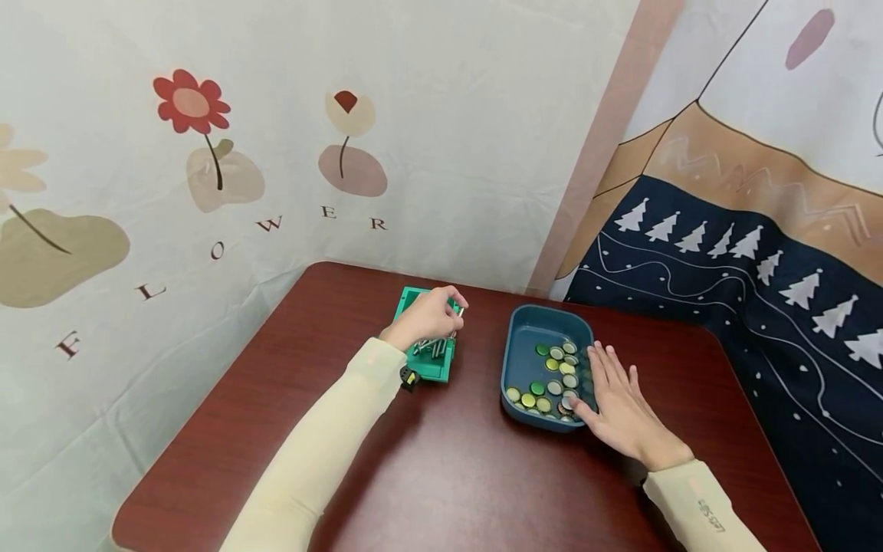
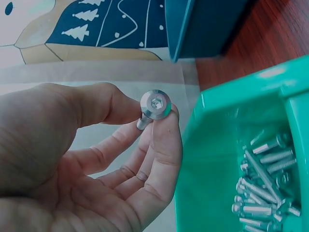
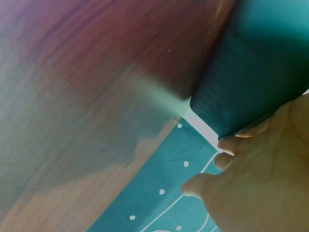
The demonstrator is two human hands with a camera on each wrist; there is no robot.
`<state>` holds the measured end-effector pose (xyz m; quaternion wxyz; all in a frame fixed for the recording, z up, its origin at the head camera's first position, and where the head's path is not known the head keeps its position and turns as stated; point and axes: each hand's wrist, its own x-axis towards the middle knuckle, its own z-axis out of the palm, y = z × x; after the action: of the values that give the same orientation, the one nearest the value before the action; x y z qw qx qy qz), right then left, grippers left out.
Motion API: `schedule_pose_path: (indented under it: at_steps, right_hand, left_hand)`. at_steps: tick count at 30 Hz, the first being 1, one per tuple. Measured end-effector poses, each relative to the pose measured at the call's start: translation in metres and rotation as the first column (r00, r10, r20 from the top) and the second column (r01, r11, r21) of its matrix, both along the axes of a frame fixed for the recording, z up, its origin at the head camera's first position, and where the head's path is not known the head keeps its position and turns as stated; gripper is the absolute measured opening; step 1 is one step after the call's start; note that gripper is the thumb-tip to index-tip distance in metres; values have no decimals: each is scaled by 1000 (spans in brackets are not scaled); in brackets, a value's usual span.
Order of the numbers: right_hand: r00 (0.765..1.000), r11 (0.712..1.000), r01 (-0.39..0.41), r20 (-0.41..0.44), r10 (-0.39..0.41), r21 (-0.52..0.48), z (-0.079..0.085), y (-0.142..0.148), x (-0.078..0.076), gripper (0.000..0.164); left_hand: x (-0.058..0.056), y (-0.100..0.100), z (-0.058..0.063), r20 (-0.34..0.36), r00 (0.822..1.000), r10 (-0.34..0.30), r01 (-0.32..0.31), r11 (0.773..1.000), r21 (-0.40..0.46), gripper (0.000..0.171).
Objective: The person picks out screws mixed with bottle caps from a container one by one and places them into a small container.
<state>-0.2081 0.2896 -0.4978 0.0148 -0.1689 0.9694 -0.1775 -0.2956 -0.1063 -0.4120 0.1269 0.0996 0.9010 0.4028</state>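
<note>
My left hand (image 1: pixel 431 314) is over the green bin (image 1: pixel 431 372) and pinches a silver bolt (image 2: pixel 155 105) between thumb and fingertips. In the left wrist view the bolt's round head with its hex socket faces the camera. Several loose bolts (image 2: pixel 263 193) lie inside the bin below. My right hand (image 1: pixel 624 410) rests along the right side of the blue tray (image 1: pixel 513 345), fingers straight, with the thumb over its rim. Bottle caps (image 1: pixel 543 405) in green, yellow and silver lie in the tray, mostly toward its right and near sides. The right wrist view shows the fingers against the tray's outer wall.
Both containers stand toward the back of the dark red wooden table (image 1: pixel 455 475), the bin left of the tray. A small black and yellow item (image 1: pixel 410 379) shows beside the left wrist. Printed cloth (image 1: pixel 469 153) hangs behind the table.
</note>
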Motion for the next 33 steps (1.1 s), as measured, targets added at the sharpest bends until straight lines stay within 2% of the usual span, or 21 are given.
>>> schedule_pose_path:
  at_steps: [8,19,33]
  right_hand:
    - [1000,1000,5,9,-5,-14,0,0,0,103]
    - [1000,1000,-2,-7,2,-19,-2,1,-1,102]
    - [1000,1000,-10,-7,10,-23,-2,4,-1,102]
  left_hand:
    - [-3,-13,-5,1,1000,14,-14,1000,-7,37]
    - [-6,-25,-11,-28,999,46,-49,994,-94,35]
    - [-19,-27,-22,-60,996,66,-78,968,-237,35]
